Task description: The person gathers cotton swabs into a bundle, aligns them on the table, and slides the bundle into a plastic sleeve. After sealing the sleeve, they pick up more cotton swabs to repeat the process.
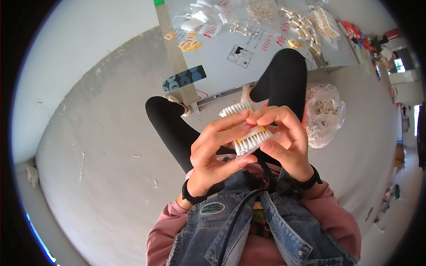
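Note:
Above my lap I hold a pack of cotton swabs (252, 142) in clear plastic, with white tips in rows on both sides and a yellow and red label across its middle. My left hand (213, 148) grips its left side, fingers over the top and thumb along the near edge. From the right, my right hand (287, 139) holds it with the fingertips on the label and the thumb by the near right corner. A loose flap of plastic shows near the right thumb. My fingers hide part of the label.
A low table (217, 66) stands ahead, holding clear plastic bags (202, 17), loose swabs (259, 11), yellow labels (191, 43), bundled swabs (304, 29) and stacked packs (325, 23). On the floor at right is a clear bag of swabs (326, 115).

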A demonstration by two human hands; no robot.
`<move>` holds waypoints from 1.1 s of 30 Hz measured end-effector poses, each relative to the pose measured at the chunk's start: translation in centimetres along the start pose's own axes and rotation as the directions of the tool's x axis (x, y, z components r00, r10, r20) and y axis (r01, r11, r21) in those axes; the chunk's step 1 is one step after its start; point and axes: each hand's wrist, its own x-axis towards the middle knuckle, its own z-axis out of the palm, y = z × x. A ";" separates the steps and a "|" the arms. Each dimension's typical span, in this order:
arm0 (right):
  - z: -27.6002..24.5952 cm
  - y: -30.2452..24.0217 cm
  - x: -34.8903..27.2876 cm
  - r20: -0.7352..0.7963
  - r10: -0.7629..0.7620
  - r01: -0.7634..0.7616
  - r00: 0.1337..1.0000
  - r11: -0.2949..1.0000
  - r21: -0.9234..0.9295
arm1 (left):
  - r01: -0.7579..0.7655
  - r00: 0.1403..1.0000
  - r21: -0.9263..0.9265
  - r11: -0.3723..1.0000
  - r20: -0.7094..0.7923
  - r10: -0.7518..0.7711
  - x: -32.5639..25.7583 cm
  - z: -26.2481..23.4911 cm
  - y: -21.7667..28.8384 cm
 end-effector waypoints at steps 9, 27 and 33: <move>-0.5 0.5 -2.4 -0.013 -0.332 0.325 0.943 0.931 -0.167 | -0.252 0.965 0.272 0.929 0.139 0.221 0.7 1.3 2.6; -6.7 -1.9 2.7 -0.104 -0.159 0.147 0.982 0.983 -0.112 | -0.450 0.839 0.538 0.712 0.529 0.130 7.1 2.9 -0.9; -8.5 -0.8 5.9 -0.121 -0.164 0.151 0.979 0.982 -0.112 | -0.397 0.858 0.550 0.735 0.507 0.084 9.9 3.1 -3.2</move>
